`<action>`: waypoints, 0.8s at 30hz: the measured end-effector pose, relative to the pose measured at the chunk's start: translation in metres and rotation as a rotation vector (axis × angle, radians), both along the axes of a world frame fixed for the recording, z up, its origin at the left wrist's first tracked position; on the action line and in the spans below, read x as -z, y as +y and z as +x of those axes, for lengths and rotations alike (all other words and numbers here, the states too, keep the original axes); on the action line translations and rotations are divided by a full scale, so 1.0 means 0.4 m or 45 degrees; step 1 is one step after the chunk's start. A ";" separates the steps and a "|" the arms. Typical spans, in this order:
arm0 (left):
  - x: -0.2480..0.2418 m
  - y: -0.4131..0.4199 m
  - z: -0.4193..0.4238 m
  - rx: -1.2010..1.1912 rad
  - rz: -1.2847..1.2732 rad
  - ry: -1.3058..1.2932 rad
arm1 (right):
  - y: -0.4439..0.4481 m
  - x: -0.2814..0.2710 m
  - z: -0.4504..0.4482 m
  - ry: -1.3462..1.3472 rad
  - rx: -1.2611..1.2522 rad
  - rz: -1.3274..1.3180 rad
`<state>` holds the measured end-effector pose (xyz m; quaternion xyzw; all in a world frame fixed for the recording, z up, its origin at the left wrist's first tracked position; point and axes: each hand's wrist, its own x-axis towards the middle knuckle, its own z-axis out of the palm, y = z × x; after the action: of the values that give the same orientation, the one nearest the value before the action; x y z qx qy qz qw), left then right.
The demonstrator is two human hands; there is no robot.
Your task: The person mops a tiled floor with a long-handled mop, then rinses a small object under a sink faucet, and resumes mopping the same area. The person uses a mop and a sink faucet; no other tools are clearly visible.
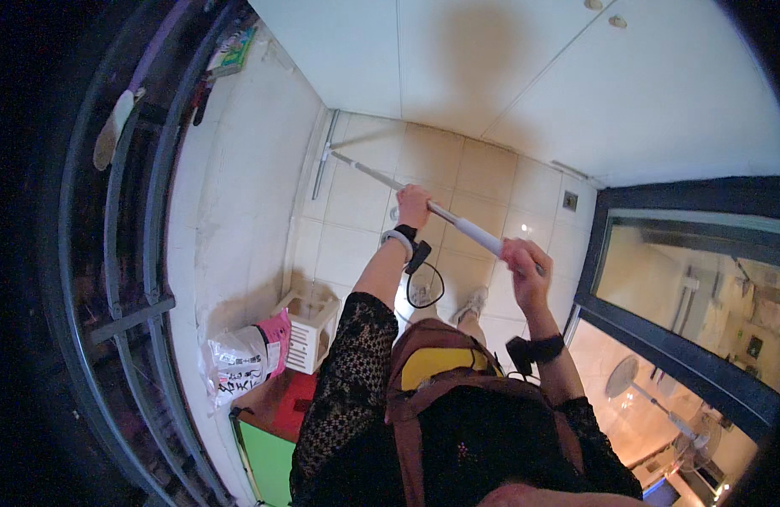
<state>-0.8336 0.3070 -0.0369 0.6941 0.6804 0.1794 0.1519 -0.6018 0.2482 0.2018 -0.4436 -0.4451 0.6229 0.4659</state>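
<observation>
My left hand (414,206) is closed around the grey metal part of a long mop or squeegee pole (377,175). Farther up the same pole, near its end, my right hand (523,258) grips beside the white sleeve. The pole slants away to the far left, where its narrow bar-shaped head (325,154) lies at the tiled floor (434,165) beside the left wall. Both wrists wear black straps with small dark devices, and a black cable loops below the left one.
On the left are a white plastic stool (312,329), a pink and white printed bag (250,358) and a green and red box (272,456). Metal window bars run along the far left. A floor drain (570,201) lies near the dark-framed glass door (688,304), with a standing fan (694,440) beyond.
</observation>
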 end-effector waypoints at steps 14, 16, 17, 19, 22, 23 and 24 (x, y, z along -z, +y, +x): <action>-0.205 -0.170 0.747 1.303 -0.161 -0.455 | -0.474 -0.340 0.400 -0.121 0.919 0.059; -0.230 -0.153 0.769 1.455 -0.102 -0.346 | -0.491 -0.342 0.406 -0.138 0.928 0.157; -0.236 -0.147 0.767 1.491 -0.042 -0.346 | -0.495 -0.339 0.407 -0.123 0.953 0.183; -0.235 -0.138 0.749 1.393 -0.130 -0.391 | -0.488 -0.314 0.405 -0.086 0.922 0.261; -0.199 -0.138 0.699 0.984 -0.159 -0.485 | -0.457 -0.236 0.398 -0.203 0.901 0.174; -0.180 -0.148 0.690 0.904 -0.074 -0.469 | -0.447 -0.205 0.398 -0.132 0.832 0.199; -0.161 -0.155 0.688 0.795 0.030 -0.420 | -0.451 -0.181 0.400 -0.154 0.818 0.157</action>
<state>-0.5583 0.2449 0.0275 0.8321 0.3997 0.2418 0.2991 -0.4419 0.0677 0.2743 -0.5683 -0.3461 0.3887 0.6373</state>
